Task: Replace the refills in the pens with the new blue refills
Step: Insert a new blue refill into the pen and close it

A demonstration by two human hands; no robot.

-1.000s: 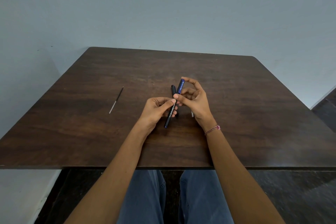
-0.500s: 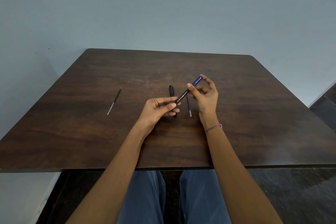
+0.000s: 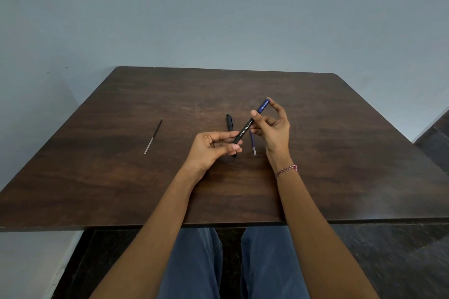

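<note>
Both hands hold one pen [image 3: 246, 128] with a black barrel and a blue end, tilted up to the right above the table. My left hand [image 3: 213, 147] pinches its lower black end. My right hand [image 3: 273, 128] grips the upper part, with a fingertip on the blue end. A second black pen [image 3: 229, 122] lies on the table behind my left hand, partly hidden. A blue refill [image 3: 253, 144] lies on the table between my hands. A dark refill [image 3: 153, 136] with a clear end lies apart to the left.
The dark wooden table [image 3: 340, 165] stands against a pale wall. Its near edge runs just above my knees. A dark floor shows to the right and below.
The pen swung from nearly upright to a slant up and to the right. My right hand moved right and away with its blue end. The blue refill on the table came into view.
</note>
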